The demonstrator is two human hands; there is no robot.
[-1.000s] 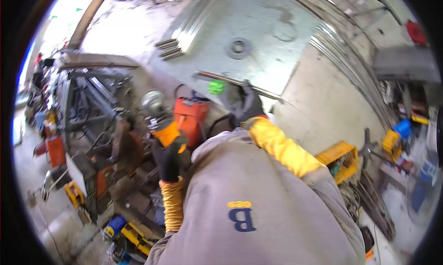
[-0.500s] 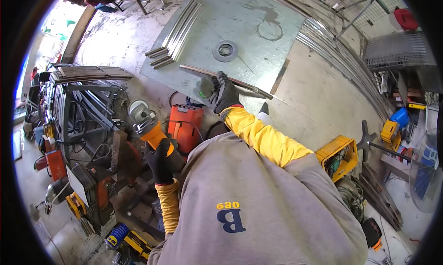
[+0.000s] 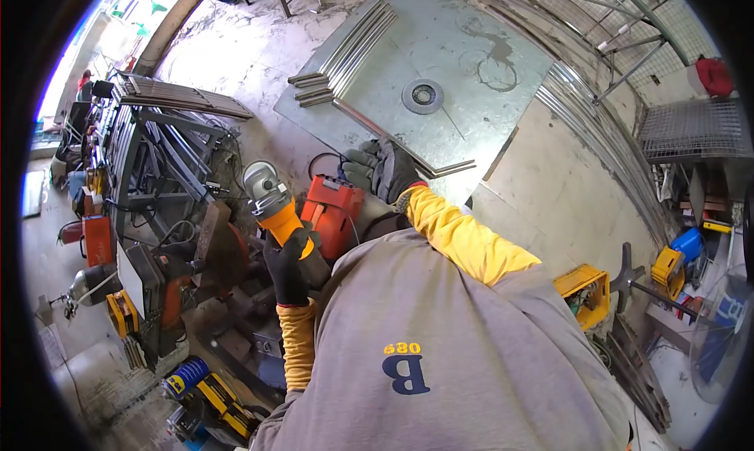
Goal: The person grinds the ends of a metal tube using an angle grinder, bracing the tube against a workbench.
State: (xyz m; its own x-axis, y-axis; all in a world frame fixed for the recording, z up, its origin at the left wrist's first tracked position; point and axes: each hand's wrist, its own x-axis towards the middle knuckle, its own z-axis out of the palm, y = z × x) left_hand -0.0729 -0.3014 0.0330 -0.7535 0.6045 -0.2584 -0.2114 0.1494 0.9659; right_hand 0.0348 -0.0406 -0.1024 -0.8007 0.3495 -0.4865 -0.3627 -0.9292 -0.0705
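My left hand (image 3: 287, 266), in a black glove, is wrapped round the body of an orange and silver angle grinder (image 3: 279, 218). The grinder's round head points up and away from me. My right hand (image 3: 383, 170), in a grey and black glove, is at the near edge of the metal sheet (image 3: 455, 50), its fingers stretched to the left. Just beyond it, a thin metal bar (image 3: 365, 122) lies along that edge, partly hidden by the glove. A grinding disc (image 3: 422, 96) rests flat on the sheet, near a bundle of metal bars (image 3: 353, 49).
A red-orange case (image 3: 331, 207) stands between the grinder and my right arm. Steel frames and scrap (image 3: 149, 164) crowd the left side. Long metal tubes (image 3: 605, 141) lie on the floor at right, with a yellow frame (image 3: 585, 294) nearer me.
My right hand has let go of the metal bar, which now lies on the sheet's near edge, and its fingers have spread leftward. The view has shifted; the left hand still grips the grinder.
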